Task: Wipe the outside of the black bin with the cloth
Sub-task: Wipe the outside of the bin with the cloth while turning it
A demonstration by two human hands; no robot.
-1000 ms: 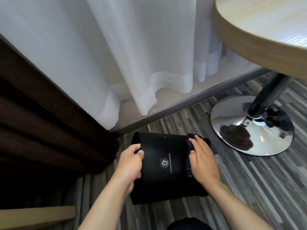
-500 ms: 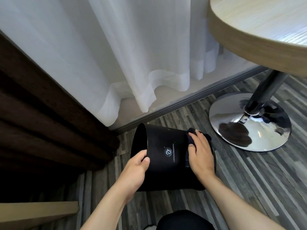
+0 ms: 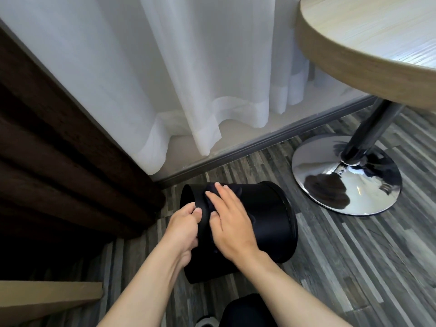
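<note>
Fingers (image 3: pixel 220 197) of the right hand (image 3: pixel 232 223) press the cloth (image 3: pixel 212 188) flat on the black bin (image 3: pixel 266 223), left hand (image 3: pixel 182 228) gripping the rim beside them: wiping is underway, with the wall beyond them apparently unwiped.

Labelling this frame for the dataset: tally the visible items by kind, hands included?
Hands: 2, left hand and right hand
Bins: 1, black bin lying on its side
Cloths: 1, dark cloth under the right hand
Tables: 1, round table on a chrome base
Curtains: 2, white sheer curtain and brown curtain
Total: 7
</note>
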